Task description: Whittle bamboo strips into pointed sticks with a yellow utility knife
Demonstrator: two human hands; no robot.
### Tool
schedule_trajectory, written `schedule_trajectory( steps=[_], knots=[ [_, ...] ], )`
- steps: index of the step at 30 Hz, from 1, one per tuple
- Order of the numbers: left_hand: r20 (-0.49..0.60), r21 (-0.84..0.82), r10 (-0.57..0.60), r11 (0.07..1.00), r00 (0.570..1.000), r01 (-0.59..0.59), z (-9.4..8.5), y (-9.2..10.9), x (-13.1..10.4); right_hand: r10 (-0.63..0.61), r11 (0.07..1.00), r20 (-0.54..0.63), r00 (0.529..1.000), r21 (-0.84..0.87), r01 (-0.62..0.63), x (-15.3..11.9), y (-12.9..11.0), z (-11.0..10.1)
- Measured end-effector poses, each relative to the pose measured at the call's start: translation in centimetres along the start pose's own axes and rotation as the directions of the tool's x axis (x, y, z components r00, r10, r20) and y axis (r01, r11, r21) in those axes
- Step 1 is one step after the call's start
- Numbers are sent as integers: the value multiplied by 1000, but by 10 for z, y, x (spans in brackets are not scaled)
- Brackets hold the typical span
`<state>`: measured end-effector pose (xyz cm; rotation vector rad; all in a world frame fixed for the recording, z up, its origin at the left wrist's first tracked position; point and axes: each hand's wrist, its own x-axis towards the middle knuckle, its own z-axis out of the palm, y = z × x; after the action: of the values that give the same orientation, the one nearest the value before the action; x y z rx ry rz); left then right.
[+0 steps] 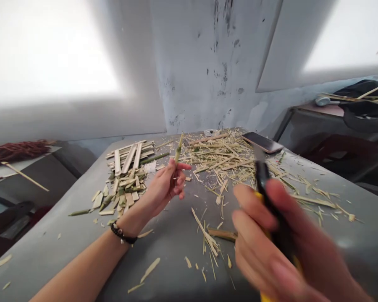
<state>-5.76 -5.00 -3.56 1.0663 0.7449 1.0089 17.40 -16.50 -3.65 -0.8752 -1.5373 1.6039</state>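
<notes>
Between thumb and fingers, my left hand [168, 184] pinches a short, pointed bamboo piece [179, 149], its tip upward. A dark beaded bracelet circles that wrist. Close to the camera on the right, my right hand [264, 239] is wrapped round a black and yellow utility knife [263, 176]. Its blade points up and away, smeared by motion. The two hands are apart, and the blade does not touch the bamboo. Just left of the right hand, a brown stick [222, 234] lies beside thin shavings [206, 235] on the grey table [164, 260].
Split bamboo strips [129, 157] and short offcuts [122, 193] are heaped at the left. A wide pile of shavings [220, 153] covers the back middle. A phone [262, 141] lies at the back right. Side tables stand left, with reddish fibre [19, 152], and right. A stained wall [208, 84] rises behind.
</notes>
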Motion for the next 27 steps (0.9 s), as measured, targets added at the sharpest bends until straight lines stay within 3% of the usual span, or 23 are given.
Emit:
schedule_trajectory(
  steps=[3, 6, 8, 11, 14, 16, 18, 23, 25, 27],
  knots=[
    [22, -11, -25, 1000, 999, 25, 1, 3, -4, 67, 992, -142, 988, -96, -81, 43, -19, -34],
    [36, -45, -42, 998, 998, 43, -1, 2, -7, -16, 863, -205, 979, -498, -90, 75, -24, -72],
    [44, -83, -55, 995, 997, 59, -2, 2, -9, -92, 735, -146, 985, -677, -32, 91, -19, -88],
    [74, -134, -122, 982, 990, 131, -2, 2, -11, -213, 500, -24, 977, -862, 88, 112, -9, -94],
    [99, -163, -186, 966, 978, 201, 3, 2, -13, -354, 232, 143, 924, -944, 235, 129, -2, -90],
    [107, -171, -202, 961, 973, 218, 8, 2, -16, -432, 118, 212, 877, -950, 288, 136, 0, -88],
    [124, -185, -206, 956, 971, 227, 11, 4, -19, -482, 73, 221, 848, -954, 290, 138, 3, -85],
    [192, -294, -203, 922, 960, 254, 16, 8, -23, -531, 33, 186, 827, -970, 240, 138, 12, -77],
    [212, -372, -237, 878, 948, 302, 23, 2, -25, -548, 25, 133, 826, -984, 175, 144, 8, -86],
    [271, -380, -259, 856, 927, 351, 34, -10, -31, -581, 37, 27, 813, -998, 59, 153, -4, -110]
  ],
)
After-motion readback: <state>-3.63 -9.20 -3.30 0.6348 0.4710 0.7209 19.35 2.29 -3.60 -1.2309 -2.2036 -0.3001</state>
